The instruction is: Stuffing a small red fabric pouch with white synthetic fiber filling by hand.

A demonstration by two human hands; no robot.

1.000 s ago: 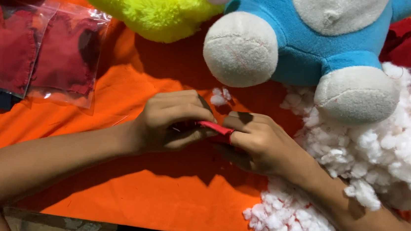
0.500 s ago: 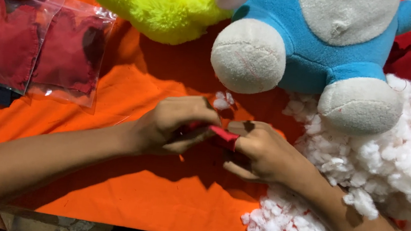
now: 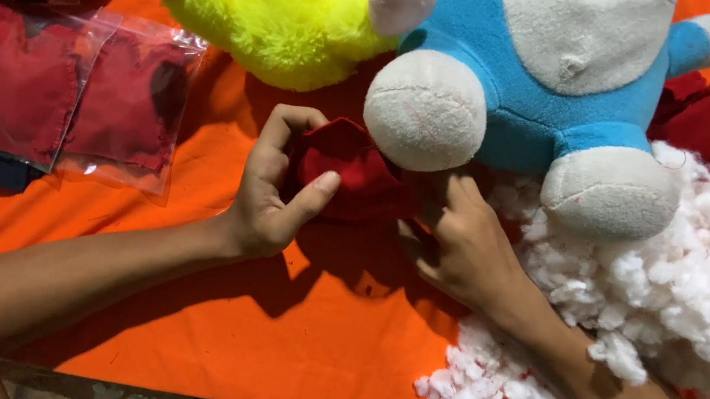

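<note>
1. lying at lower right of the frame, white stuffing (image 3: pixel 670 313) spreads over the orange cloth (image 3: pixel 274 346).
2. left hand (image 3: pixel 275 188) curls around the red fabric piece (image 3: pixel 349 169) at centre, thumb pressed on it.
3. right hand (image 3: pixel 462 243) touches its right edge; grip unclear.
4. blue plush toy (image 3: pixel 545 79) and yellow plush toy (image 3: pixel 286 14) sit above.

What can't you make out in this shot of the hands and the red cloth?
Head view only:
- Red cloth: its right part sits behind the blue toy's foot.
- Right hand: fingertips tucked under that foot.
- Left hand: fingers curl behind the cloth.
- Yellow toy: top cut off by the frame edge.
- Bagged red pieces: shape blurred by plastic.
</note>
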